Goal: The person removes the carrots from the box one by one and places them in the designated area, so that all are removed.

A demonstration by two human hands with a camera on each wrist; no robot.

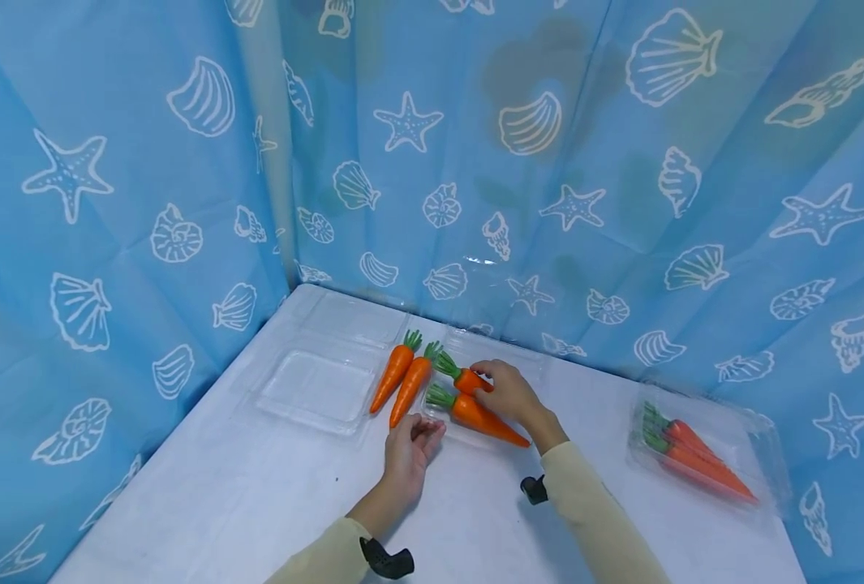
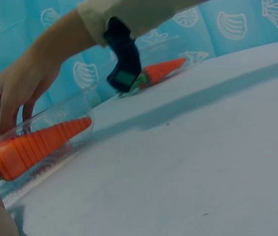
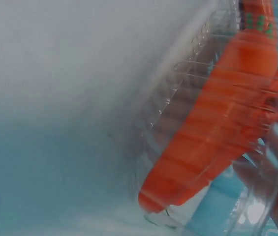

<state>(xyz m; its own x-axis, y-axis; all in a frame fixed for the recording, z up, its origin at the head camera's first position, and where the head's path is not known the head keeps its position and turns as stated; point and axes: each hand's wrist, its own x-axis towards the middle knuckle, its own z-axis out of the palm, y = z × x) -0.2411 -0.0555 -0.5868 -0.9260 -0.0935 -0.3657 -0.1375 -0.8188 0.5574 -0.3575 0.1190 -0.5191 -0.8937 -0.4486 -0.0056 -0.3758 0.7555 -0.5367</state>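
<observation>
In the head view, two carrots with green tops lie in a clear plastic container at the middle of the table. My right hand point(image 1: 508, 393) reaches in from above, its fingers pinching the rear carrot point(image 1: 468, 380) and covering most of its length. The front carrot point(image 1: 479, 418) lies beside it, tip to the right; its ridged orange body also shows through the clear container wall point(image 3: 173, 98) in the right wrist view. At the container's front left corner is my left hand point(image 1: 406, 458), fingers loosely bent by the rim and holding no carrot.
Two more carrots point(image 1: 402, 377) lie side by side left of the middle container. A clear container point(image 1: 315, 389) stands further left, with another clear tray behind it. At the right, an open clear container point(image 1: 694, 454) holds two carrots. A blue shell-patterned curtain point(image 1: 439, 203) borders the table.
</observation>
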